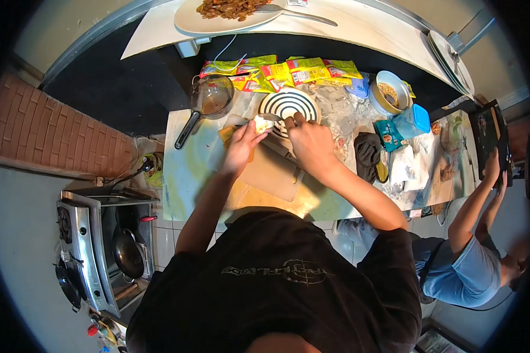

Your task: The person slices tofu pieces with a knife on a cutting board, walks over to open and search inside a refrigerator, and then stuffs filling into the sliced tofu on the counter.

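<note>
My left hand (241,147) is closed around a pale, whitish lump of food (264,125), whose kind I cannot make out. My right hand (310,141) grips a metal utensil (271,117); its dark, flat end touches the lump, and I cannot tell if it is a spoon or a knife. Both hands are over the near side of a plate with black and white rings (287,101). Below them lies a cutting board (271,176), with a broad-bladed knife (284,152) across its far part.
Yellow packets (294,72) line the back. A saucepan (213,97) stands left; a bowl (390,93), a blue-lidded tub (413,122) and a dark cloth (367,154) are right. Noodles fill a plate (188,22) on the shelf. A co-worker (462,265) holds a dark box (492,138).
</note>
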`<action>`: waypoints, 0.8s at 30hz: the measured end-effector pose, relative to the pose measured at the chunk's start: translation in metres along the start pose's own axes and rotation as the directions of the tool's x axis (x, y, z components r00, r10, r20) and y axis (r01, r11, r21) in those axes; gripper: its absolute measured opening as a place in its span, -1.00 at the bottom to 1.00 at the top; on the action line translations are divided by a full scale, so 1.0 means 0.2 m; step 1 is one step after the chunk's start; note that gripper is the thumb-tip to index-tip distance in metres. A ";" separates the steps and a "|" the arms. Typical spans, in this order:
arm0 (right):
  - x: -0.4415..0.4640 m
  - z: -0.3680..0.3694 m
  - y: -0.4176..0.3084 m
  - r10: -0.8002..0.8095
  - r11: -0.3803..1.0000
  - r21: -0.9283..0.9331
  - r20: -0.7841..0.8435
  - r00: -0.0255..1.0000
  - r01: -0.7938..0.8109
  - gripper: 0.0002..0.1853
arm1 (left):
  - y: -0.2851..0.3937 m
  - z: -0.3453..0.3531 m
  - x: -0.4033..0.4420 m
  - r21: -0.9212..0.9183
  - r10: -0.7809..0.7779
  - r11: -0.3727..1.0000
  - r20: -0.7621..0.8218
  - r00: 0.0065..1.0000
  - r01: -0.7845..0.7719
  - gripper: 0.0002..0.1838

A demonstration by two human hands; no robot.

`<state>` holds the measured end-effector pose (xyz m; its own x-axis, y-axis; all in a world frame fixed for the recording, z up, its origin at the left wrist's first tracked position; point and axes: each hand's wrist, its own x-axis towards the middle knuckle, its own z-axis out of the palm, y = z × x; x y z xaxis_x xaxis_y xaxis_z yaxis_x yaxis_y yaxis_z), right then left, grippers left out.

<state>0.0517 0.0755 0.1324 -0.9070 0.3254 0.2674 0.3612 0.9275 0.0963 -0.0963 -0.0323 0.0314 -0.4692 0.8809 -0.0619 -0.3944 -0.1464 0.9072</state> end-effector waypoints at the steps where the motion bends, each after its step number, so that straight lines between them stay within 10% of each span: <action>1: 0.01 0.03 0.02 0.048 0.995 0.085 0.055 0.997 -0.052 -0.77 | -0.03 -0.01 0.06 -0.002 0.011 1.000 -0.020 1.000 -0.012 -0.49; 5: 0.02 0.20 0.12 0.157 0.967 0.194 0.064 0.986 -0.167 -0.72 | -0.05 0.01 0.21 -0.297 -0.076 0.952 -0.001 0.997 0.072 -0.56; 17: 0.09 0.30 0.20 0.197 0.980 0.019 0.107 0.974 -0.200 -0.65 | -0.23 0.01 0.53 -0.287 -0.159 0.949 -0.085 0.984 0.129 -0.67; 24: 0.14 0.34 0.15 0.252 0.964 0.052 0.149 0.956 -0.262 -0.53 | -0.26 -0.03 0.67 -0.327 -0.185 0.919 0.133 0.974 0.219 -0.56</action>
<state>0.0226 0.1246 0.0766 -0.8086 0.5722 0.1371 0.5743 0.8182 -0.0276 -0.1438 0.0894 -0.0267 -0.2787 0.9447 -0.1726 -0.7239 -0.0886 0.6841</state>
